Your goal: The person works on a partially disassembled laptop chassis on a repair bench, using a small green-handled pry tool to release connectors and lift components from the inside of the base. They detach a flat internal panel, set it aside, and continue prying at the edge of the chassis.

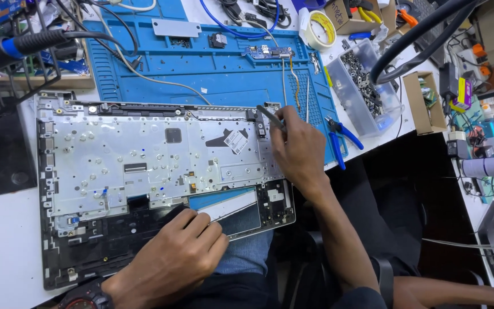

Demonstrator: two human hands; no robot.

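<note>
An opened laptop shell (pixel 144 160) with a silver keyboard backplate lies across the table's front edge, partly on a blue work mat (pixel 224 68). My left hand (pixel 172 257) rests on the shell's lower black part, fingers curled and pressing near the touchpad opening. My right hand (pixel 298 151) is at the shell's upper right corner and grips a thin metal tool (pixel 271 116), which looks like tweezers, its tip pointing at the corner by the hinge.
Blue-handled cutters (pixel 341 140) lie on the mat's right edge. A clear box of small metal parts (pixel 367 86), a tape roll (pixel 320 28) and a small circuit board (pixel 267 52) sit behind. A soldering iron in its stand (pixel 18 48) is far left. Cables and cardboard boxes crowd the right.
</note>
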